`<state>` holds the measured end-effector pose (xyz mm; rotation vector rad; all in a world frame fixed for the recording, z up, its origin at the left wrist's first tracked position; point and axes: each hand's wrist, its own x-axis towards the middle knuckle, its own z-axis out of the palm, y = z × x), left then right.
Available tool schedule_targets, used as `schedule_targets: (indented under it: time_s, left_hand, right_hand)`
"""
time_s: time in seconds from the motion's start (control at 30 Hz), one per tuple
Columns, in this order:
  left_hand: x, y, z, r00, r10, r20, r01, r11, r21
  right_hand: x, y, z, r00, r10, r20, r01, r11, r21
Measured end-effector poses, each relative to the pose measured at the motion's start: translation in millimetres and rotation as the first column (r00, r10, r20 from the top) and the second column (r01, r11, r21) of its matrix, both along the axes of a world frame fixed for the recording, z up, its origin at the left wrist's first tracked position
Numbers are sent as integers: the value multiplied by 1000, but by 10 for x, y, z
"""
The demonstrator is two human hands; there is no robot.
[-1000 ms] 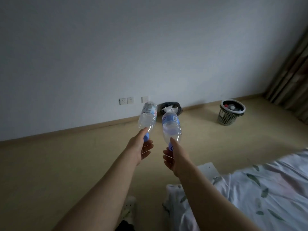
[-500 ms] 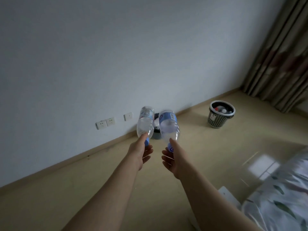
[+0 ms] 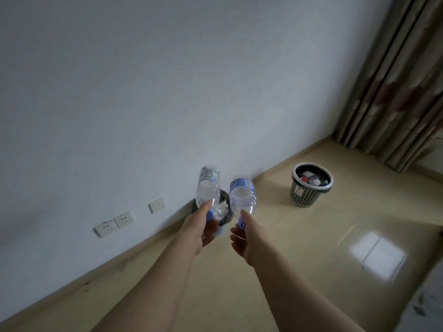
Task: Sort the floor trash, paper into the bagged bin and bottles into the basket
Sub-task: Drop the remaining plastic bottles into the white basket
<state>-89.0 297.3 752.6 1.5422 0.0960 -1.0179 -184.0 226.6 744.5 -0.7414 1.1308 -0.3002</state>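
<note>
Up front, bottles cap-down in hands, basket far R

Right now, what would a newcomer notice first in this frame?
At mid-frame the left hand grips the left bottle and the right hand the right bottle, both cap-down. To the right, a perforated basket with bottles inside stands on the floor near the curtain. A dark bagged bin sits by the wall, partly hidden behind the bottles.
</note>
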Motion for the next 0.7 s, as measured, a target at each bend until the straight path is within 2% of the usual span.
schedule_targets:
  time_s: [0.17, 0.33, 0.57, 0.7]
  left_hand:
    - [537, -925, 110, 1000, 7, -9, -7, 1000, -16]
    - [991, -1837, -15, 999, -43, -28, 44, 998, 34]
    - [1604, -3327, -80, 970, -243, -1, 242, 970, 32]
    - [1941, -4223, 54, 937, -343, 62, 342, 939, 31]
  right_hand:
    - [534, -946, 101, 1000, -2, -2, 2, 1000, 0]
    - [947, -1793, 41, 1000, -25, -16, 25, 999, 40]
    - [1438, -3122, -104, 973, -214, -89, 211, 977, -42]
    - [1730, -3884, -33, 961, -269, -67, 265, 962, -68]
